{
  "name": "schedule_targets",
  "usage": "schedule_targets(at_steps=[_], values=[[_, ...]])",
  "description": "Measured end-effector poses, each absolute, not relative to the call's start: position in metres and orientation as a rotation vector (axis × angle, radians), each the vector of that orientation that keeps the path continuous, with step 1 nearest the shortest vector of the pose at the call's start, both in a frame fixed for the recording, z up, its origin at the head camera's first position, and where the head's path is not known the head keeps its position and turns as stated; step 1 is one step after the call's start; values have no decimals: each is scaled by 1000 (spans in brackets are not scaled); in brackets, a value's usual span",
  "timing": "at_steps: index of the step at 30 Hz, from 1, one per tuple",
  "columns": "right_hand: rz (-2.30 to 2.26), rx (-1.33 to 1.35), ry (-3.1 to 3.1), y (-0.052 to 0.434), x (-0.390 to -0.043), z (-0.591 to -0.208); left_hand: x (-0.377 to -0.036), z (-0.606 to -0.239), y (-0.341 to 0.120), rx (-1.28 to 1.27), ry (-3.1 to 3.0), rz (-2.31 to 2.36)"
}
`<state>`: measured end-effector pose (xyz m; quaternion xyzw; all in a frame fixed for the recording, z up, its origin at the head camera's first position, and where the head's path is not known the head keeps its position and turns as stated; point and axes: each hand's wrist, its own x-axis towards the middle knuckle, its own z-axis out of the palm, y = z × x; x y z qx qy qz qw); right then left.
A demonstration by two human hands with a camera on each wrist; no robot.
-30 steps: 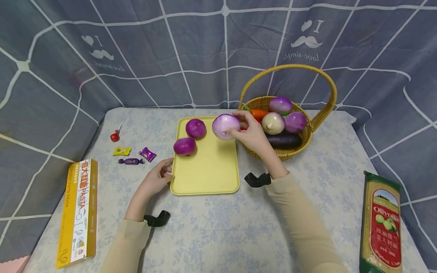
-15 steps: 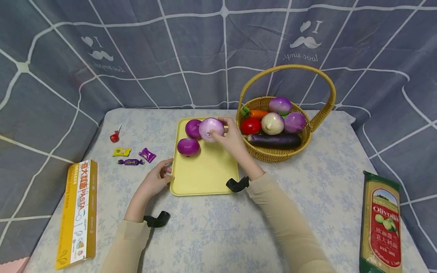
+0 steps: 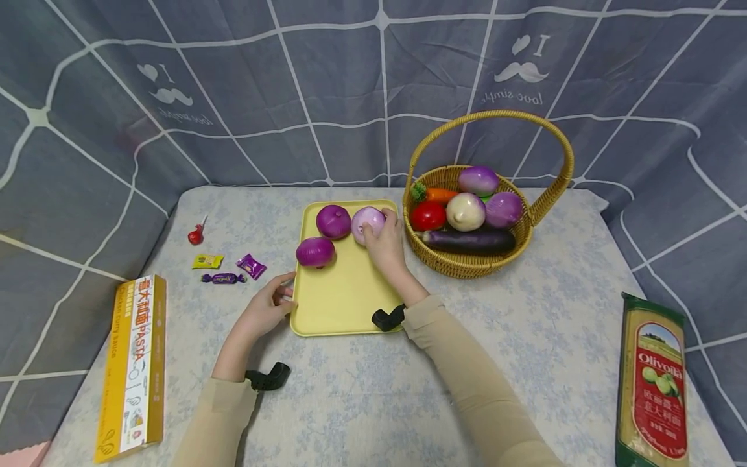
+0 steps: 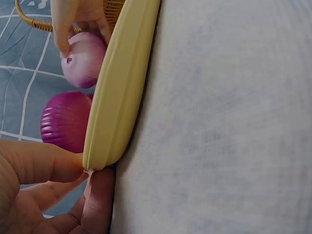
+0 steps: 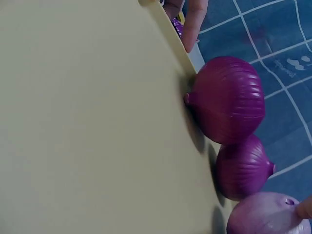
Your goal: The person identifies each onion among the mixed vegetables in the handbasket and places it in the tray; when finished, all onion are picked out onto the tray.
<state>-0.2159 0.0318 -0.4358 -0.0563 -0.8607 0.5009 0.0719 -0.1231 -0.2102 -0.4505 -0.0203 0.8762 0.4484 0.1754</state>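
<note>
A yellow tray (image 3: 350, 298) lies mid-table with two dark purple onions (image 3: 333, 221) (image 3: 315, 251) at its far left. My right hand (image 3: 384, 241) grips a pale purple onion (image 3: 366, 222) that rests on the tray's far end beside them. My left hand (image 3: 274, 301) pinches the tray's near left corner. In the left wrist view, thumb and fingers (image 4: 58, 165) clamp the tray rim (image 4: 122, 87), with the pale onion (image 4: 83, 58) beyond. The right wrist view shows the tray floor (image 5: 87, 122), both dark onions (image 5: 229, 100) (image 5: 243, 168) and the pale onion (image 5: 263, 214).
A wicker basket (image 3: 473, 266) right of the tray holds a tomato, carrot, eggplant and more onions. Candies (image 3: 224, 263) and a lollipop (image 3: 196, 232) lie at the left, a pasta box (image 3: 133, 363) at the near left, an olive-label pack (image 3: 650, 389) at the near right.
My right hand carried the pale onion from beside the basket leftward and down onto the tray next to the dark onions. The left hand stayed on the tray corner.
</note>
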Motion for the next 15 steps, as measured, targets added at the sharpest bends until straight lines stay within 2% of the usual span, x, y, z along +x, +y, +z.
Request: schedule_targets(at_steps=[6, 15], values=[[1572, -289, -2571, 28, -218, -442, -124, -452, -211, -51, 2478, 1266], [1621, -301, -2580, 33, -225, -446, -124, -454, -211, -58, 2473, 1284]])
